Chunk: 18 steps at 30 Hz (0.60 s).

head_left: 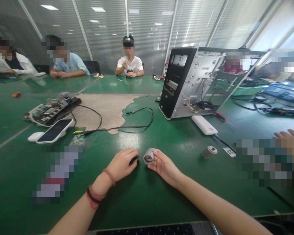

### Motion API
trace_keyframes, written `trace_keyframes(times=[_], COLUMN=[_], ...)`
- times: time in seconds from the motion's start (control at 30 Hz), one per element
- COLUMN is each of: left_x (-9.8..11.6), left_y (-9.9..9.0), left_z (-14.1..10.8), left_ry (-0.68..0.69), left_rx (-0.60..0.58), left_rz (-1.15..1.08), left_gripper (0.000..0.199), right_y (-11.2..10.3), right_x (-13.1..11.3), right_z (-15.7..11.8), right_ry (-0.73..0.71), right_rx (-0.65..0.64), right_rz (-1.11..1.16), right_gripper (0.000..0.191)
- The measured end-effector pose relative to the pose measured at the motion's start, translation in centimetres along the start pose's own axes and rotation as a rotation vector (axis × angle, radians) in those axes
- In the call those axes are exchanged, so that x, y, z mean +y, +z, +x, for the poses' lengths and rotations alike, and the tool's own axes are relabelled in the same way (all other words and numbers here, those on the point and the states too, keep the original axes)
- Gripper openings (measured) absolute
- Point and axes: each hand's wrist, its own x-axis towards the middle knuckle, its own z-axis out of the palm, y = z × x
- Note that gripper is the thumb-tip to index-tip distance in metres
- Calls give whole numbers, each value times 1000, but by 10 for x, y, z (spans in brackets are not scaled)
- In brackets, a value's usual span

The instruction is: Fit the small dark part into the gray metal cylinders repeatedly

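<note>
My right hand (163,166) holds a small grey metal cylinder (149,156) tilted above the green table, its open end facing left and toward me. Just left of it is my left hand (123,163), with fingers curled and thumb and fingertips close together; a small dark thing shows at the fingertips, too small to name. The two hands do not touch. Further right on the table stands a second metal cylinder (207,153) with a pale round top and a dark piece on it.
The green table (107,202) bears an open computer case (178,81), a white power bank (204,125), a red screwdriver (221,117), a phone (55,131), a black cable (137,126) and an opened device (54,109). Another person's hand (291,147) rests at right. People sit opposite.
</note>
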Motion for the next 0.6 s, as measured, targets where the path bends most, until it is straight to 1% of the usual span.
trace_keyframes(times=[0.17,0.37,0.47,0.6], left_x=[1,2,5,13], left_y=[-1,-1,-2,-3], left_z=[1,2,2,2], left_ry=[-38,-82,-111,-100], left_rx=[15,58,61,22], left_rz=[-4,-120,-228,-383], left_gripper=[12,15,16,31], right_y=[5,0,0,1], right_x=[-3,-1,-1,-2], right_z=[-5,-4,-7,-11], right_ry=[-131,-394,-481,-583], right_rx=[-57,-81,-68,-72], right_rz=[-142,-528,-714,-933], right_gripper=[40,40,38,36])
